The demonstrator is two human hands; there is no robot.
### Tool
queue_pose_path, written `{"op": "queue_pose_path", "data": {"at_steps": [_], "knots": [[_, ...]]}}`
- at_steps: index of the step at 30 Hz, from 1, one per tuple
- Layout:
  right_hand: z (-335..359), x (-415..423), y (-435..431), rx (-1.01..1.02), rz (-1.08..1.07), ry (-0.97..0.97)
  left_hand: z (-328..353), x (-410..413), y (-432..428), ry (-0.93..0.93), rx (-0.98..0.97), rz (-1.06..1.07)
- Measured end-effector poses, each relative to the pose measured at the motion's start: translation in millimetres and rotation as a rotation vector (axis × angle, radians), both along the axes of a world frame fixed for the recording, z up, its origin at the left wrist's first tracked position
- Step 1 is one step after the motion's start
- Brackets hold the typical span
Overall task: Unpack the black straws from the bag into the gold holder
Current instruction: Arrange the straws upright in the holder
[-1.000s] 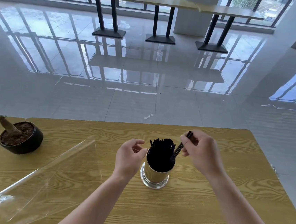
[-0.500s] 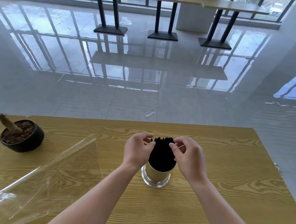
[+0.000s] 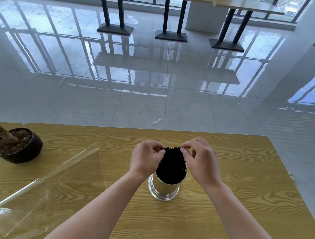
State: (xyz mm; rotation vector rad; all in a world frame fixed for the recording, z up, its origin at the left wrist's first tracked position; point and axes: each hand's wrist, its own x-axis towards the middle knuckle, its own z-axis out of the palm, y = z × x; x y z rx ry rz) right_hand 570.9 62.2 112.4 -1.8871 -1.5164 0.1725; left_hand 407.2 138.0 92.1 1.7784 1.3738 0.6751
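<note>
My left hand [image 3: 146, 159] and right hand [image 3: 201, 164] pinch the tops of the black straws [image 3: 173, 159] standing in the gold holder [image 3: 163, 187]; the clear bag [image 3: 41, 181] looks emptied, so only evening the bundle seems left

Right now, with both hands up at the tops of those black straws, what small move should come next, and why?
Probably gently press the black straws down until level. They stand bunched in the gold holder, tops well above its rim, with the left hand and right hand pinching their tops. The clear bag lies flat, showing no straws.
</note>
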Motion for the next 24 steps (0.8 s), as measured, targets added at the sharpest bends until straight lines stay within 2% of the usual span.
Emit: {"op": "queue_pose_path", "data": {"at_steps": [3,9,19,24], "knots": [[2,5,13,-0.07,0.003,-0.004,0,0,0,0.034,0.039,-0.037],[7,5,37,-0.369,0.141,-0.086,1,3,0,0.061,0.096,-0.081],[10,4,42,-0.334,0.118,-0.073,4,6,0,-0.002,0.066,-0.044],[14,7,39,-0.231,0.066,-0.023,8,5,0,-0.045,0.063,-0.007]]}}
